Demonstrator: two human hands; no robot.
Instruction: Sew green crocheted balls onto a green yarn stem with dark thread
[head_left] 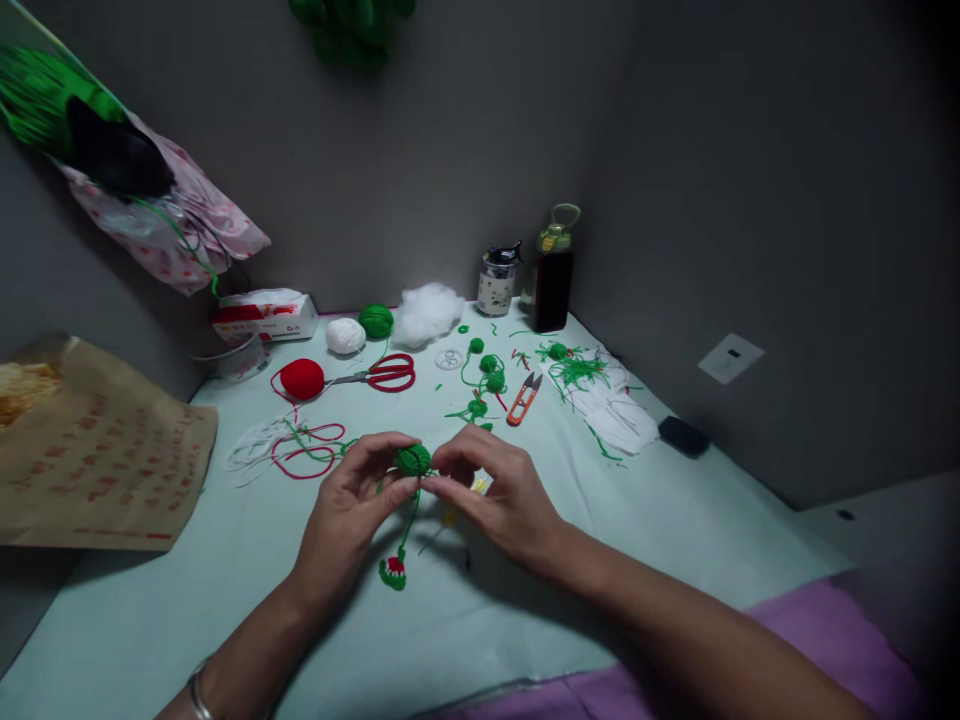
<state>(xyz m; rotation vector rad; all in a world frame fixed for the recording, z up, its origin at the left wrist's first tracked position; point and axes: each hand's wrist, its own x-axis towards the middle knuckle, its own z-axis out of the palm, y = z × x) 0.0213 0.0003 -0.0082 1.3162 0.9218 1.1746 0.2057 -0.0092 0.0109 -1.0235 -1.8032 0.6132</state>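
Note:
Between thumb and fingers, my left hand (360, 495) grips a small green crocheted ball (412, 460). Close against its right side, my right hand (499, 490) is closed in a pinch; whatever lies between its fingertips is too small to make out. A green yarn strand runs down from the ball to a crocheted watermelon slice (393, 571) in red, white and green, which lies on the table or hangs just over it. Something small and yellow (450, 518) shows partly behind my right hand.
Red-handled scissors (390, 373), a red yarn ball (302, 379), a white yarn ball (345, 336) and white stuffing (429, 313) lie beyond my hands. Orange thread snips (524, 399) rest near several small green balls. A paper bag (112, 470) stands left; a bottle (553, 280) stands at the back.

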